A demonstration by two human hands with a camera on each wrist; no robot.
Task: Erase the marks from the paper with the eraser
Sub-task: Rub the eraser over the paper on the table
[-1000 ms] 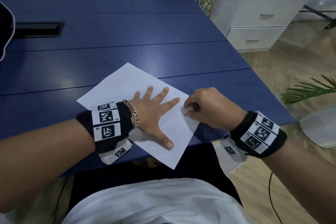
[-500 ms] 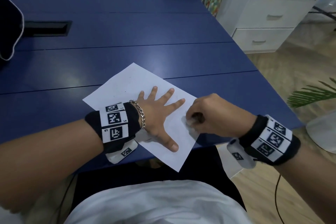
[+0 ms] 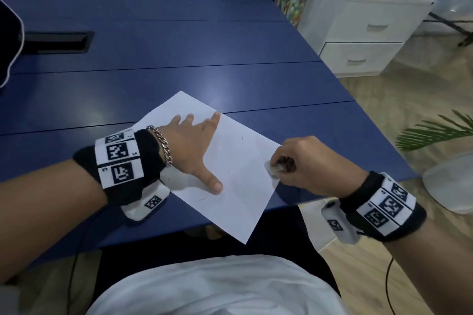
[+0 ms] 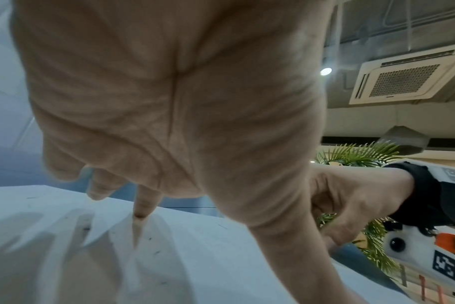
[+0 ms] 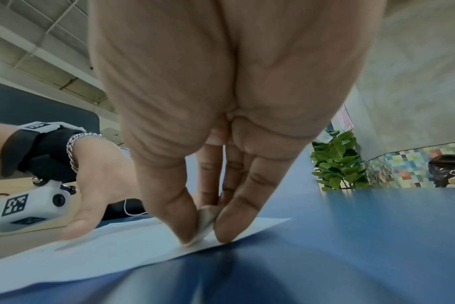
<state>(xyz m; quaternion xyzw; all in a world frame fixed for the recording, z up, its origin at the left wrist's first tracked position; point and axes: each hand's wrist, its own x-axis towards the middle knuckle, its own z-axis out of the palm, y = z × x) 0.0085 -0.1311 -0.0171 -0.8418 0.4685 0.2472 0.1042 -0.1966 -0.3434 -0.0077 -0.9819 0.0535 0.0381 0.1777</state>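
A white sheet of paper (image 3: 238, 169) lies slanted on the blue table (image 3: 158, 54), its near corner hanging over the front edge. Faint short pencil marks (image 3: 242, 138) dot the sheet. My left hand (image 3: 189, 146) lies flat on the sheet's left part, fingers spread, thumb pointing toward me. My right hand (image 3: 302, 163) pinches a small white eraser (image 3: 273, 169) between thumb and fingers and presses it on the paper's right edge. In the right wrist view the eraser (image 5: 205, 222) touches the paper (image 5: 117, 246) near its corner. The left wrist view shows my left hand's fingertips (image 4: 140, 207) on the sheet (image 4: 195, 257).
A dark cable slot (image 3: 56, 42) is cut into the table at the far left, beside a dark object (image 3: 9, 41) at the frame edge. A white drawer cabinet (image 3: 363, 36) stands right of the table. A green plant (image 3: 435, 133) and white pot (image 3: 450, 186) sit on the floor.
My left hand has slid up and to the left across the paper, baring its middle. My right hand with the eraser stays at the sheet's right edge, shifted slightly toward me.
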